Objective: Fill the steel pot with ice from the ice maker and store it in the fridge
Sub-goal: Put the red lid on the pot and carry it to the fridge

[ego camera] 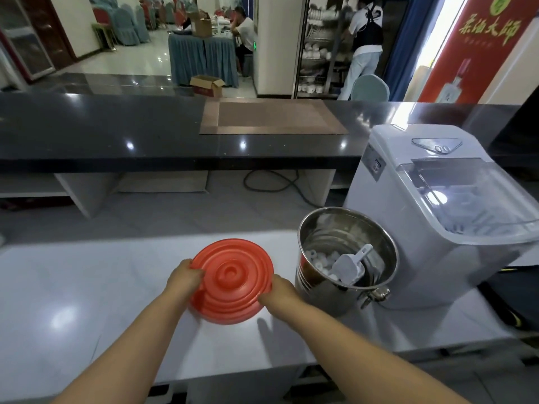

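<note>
The long white surface (87, 287) held everything. At its right end sat the big grey ice maker (437, 214), and its clear front door looked shut. The steel pot (320, 290) stood just beside the ice maker, on its left, with its top open. Near the pot, on its left, was the round red lid (233, 281).

The left hand (185, 277) had its grip curled over the lid's left edge. The right hand (280, 290) had its grip on the right edge, with the fingers tucked under the rim. I could not tell if the lid was lifted or sat on the surface.

A small white scoop (350, 263) leaned inside the pot. Under it lay a low heap of ice (318, 258), which looked well short of the top.

The step looked like putting the lid on the pot. To do it well, the hands should hold the lid flat, one on each side, and carry it right over the pot. Then they should lower it straight down so the rim sits evenly all round. The scoop poked up a bit, so it might be best to take it out first. I could not see the fridge.
</note>
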`<state>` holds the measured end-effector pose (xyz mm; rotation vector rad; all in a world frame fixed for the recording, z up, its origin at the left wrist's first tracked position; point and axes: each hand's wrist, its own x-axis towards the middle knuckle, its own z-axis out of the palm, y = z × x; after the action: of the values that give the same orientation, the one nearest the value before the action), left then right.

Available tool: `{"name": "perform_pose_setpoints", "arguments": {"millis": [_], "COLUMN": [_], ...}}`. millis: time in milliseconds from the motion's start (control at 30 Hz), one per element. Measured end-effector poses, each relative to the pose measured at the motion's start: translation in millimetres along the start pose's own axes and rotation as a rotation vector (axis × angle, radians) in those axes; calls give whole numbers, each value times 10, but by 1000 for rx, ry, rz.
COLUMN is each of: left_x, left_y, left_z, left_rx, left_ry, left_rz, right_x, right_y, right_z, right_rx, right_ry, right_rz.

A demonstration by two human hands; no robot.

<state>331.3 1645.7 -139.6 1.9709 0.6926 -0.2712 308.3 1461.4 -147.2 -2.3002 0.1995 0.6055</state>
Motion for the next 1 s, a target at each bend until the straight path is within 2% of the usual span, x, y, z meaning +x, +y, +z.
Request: {"name": "perform_pose_setpoints", "arguments": {"millis": [200, 400, 567, 733, 867, 1000], "left_x": [95, 80, 43, -120, -294, -436], "left_y": [47, 259, 556, 910, 1100, 1220], "left_z": [-117, -239, -372, -410, -312, -177], "left_rx": [-28, -226, -407, -546, -631, -698], "left_ry": [89, 213, 250, 175, 122, 63], "left_rz": [-14, 60, 234, 404, 392, 390], "right_x": [-23, -97, -205, -342, -436, -580], "right_y": [-104, -371, -618, -708, -645, -476], "right_z": [-67, -217, -495, -918, -1142, -1332], "right_rx": [143, 527, 914, 1133, 1197, 1287], "right_ry": [37, 136, 142, 168, 214, 285], "right_rz": [-57, -102, -221, -326, -406, -392]}}
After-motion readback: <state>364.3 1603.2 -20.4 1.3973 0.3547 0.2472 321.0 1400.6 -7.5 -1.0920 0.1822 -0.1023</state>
